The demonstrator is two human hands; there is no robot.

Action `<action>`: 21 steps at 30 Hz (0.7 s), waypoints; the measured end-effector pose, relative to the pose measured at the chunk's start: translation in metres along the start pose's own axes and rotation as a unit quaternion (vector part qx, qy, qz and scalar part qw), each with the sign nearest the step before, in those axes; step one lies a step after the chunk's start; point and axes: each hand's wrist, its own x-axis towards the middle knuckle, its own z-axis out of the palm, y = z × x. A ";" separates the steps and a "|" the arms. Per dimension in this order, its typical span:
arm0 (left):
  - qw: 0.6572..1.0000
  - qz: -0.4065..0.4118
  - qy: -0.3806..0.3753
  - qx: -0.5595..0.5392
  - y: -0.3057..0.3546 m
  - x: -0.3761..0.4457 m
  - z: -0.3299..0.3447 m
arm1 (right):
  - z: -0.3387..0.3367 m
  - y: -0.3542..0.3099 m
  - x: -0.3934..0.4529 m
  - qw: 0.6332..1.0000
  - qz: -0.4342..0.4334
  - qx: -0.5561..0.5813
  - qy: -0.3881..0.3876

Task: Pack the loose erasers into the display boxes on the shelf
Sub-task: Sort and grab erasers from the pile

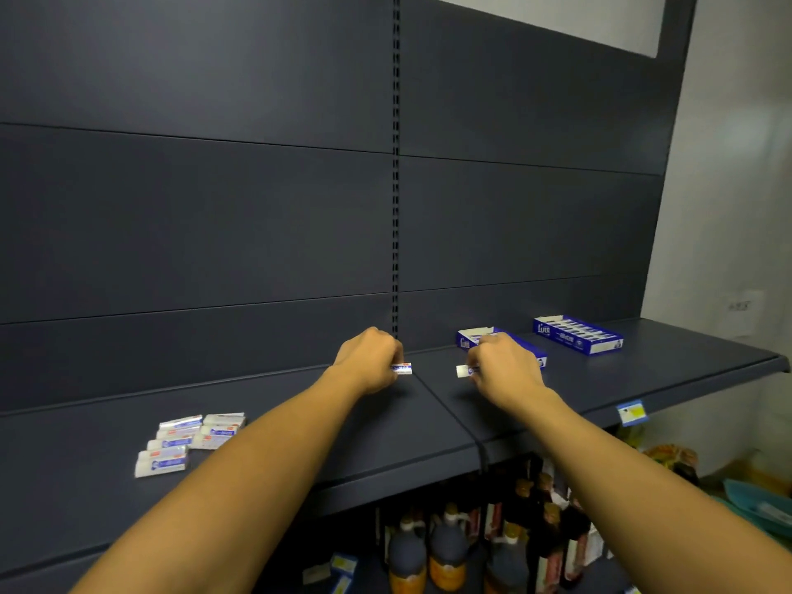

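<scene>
Blue-and-white erasers sit in both hands above the dark shelf [600,379]. The left hand [370,362] pinches one eraser [402,369], long axis level, pointing right. The right hand [505,370] curls round another [463,371], its white end poking left. The near box [465,338] lies just behind the right hand, partly hidden by it, so that hand is nearer. A fuller far box [576,334] stands well right. The loose pile [188,441] waits far left; nothing blocks the way.

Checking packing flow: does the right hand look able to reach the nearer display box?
Probably yes: the right hand, gripping an eraser, hovers directly beside the nearer display box, with nothing between them.
</scene>
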 end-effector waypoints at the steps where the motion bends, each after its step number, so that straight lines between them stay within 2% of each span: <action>1: 1.000 -0.004 0.001 0.000 0.008 0.003 0.001 | 0.001 0.009 -0.001 1.000 -0.004 -0.003 0.003; 8: 0.999 -0.035 0.002 -0.022 0.051 0.024 0.007 | -0.003 0.056 -0.008 0.999 -0.030 -0.014 0.001; 21: 0.999 0.013 0.033 0.018 0.108 0.094 0.025 | 0.011 0.122 0.016 0.999 -0.039 0.009 0.006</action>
